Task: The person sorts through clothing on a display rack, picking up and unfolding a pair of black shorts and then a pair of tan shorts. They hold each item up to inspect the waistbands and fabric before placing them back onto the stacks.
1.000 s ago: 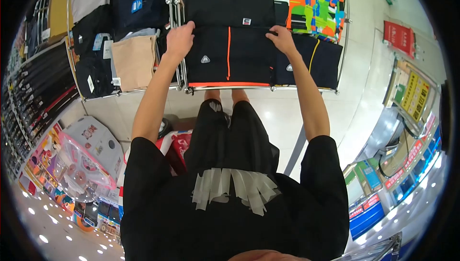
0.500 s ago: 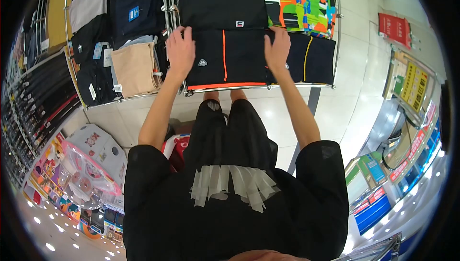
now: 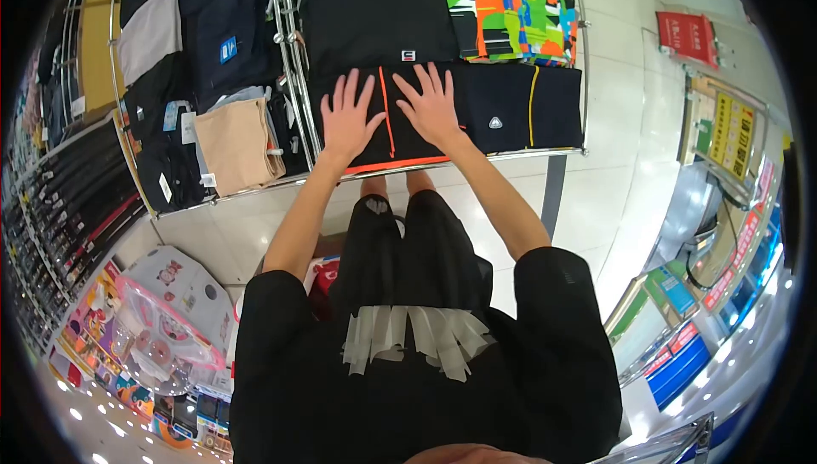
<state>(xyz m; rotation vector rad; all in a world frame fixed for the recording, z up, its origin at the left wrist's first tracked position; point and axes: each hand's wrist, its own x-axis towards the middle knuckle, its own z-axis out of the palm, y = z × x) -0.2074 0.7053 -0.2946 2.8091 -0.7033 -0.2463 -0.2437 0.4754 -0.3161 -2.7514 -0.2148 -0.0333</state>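
A folded black garment with an orange stripe (image 3: 387,115) lies at the front of a metal display rack (image 3: 572,154). My left hand (image 3: 347,122) rests flat on its left part, fingers spread. On the other side of the stripe, my right hand (image 3: 432,112) also lies flat with fingers apart. To the right is a folded dark garment with a yellow stripe (image 3: 534,111) and a small triangular badge. Behind my hands sit a folded black garment with a white logo (image 3: 374,17) and a multicoloured patterned garment (image 3: 515,17).
Left of the rack's rail, another section holds folded beige cloth (image 3: 237,140) and dark clothes (image 3: 225,17). A pink and grey boxed toy (image 3: 174,294) stands at lower left. At right are a red sign (image 3: 688,38) and a yellow sign (image 3: 732,136) over a counter.
Both hands have moved closer together and now lie flat on the orange-striped garment. The right hand has come left, off the garment's right part. The view has shifted slightly.
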